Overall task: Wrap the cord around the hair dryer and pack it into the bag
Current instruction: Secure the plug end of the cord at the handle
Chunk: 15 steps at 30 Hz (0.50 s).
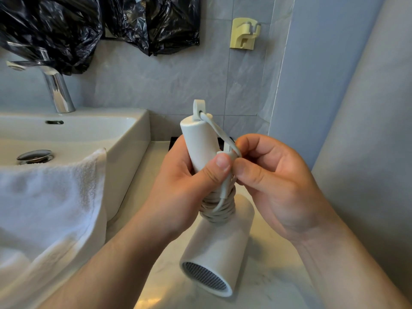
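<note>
Over the pale counter [267, 284] beside the sink [124, 139], both hands grip the cord-wound hair dryer [214, 248].

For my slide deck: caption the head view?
Left hand holds hair dryer; right hand tucks cord end.

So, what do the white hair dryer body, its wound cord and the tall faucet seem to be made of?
White hair dryer body: probably matte plastic, smooth with no glare. Wound cord: likely rubbery sheathing, dull and bending in tight coils. Tall faucet: polished metal, probably chrome, with mirror-like reflections.
</note>
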### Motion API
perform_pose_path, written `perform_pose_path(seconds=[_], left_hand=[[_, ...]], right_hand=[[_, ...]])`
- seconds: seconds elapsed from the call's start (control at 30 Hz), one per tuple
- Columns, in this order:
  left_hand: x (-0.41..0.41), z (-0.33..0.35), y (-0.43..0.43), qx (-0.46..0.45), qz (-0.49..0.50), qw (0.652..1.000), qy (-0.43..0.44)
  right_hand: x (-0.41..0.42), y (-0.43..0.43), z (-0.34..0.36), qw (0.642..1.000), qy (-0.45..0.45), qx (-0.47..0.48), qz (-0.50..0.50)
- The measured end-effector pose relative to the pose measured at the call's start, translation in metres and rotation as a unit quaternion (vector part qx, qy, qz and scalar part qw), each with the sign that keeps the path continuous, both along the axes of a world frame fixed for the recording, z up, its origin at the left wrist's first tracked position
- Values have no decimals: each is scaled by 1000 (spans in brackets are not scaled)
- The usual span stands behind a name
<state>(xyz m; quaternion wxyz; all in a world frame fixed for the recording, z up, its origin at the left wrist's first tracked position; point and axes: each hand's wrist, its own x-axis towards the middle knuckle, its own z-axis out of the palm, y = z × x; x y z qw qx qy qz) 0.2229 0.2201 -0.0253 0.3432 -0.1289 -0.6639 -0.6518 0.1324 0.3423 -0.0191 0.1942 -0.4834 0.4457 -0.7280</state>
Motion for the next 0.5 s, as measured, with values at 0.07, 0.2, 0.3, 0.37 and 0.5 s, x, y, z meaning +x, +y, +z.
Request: perform_pose_path(seconds=[0.07, 0.2, 0.3, 0.37, 0.5], left_hand=[[-1, -1, 0, -3, 7, 1000, 1], [-2, -1, 0, -1, 8, 1000, 0], [-3, -2, 1, -2, 7, 1000, -4], [-5, -3, 3, 4, 13, 1000, -8], [-8, -3, 5, 14, 26, 999, -15]], right_hand=[[-1, -1, 0, 1000, -15, -4, 17], [-1, -2, 1, 998, -47, -1, 44], [-1, 0, 3, 995, -75, 6, 61], [0, 2, 5, 994, -92, 9, 55], [5, 4, 8, 994, -108, 15, 29]])
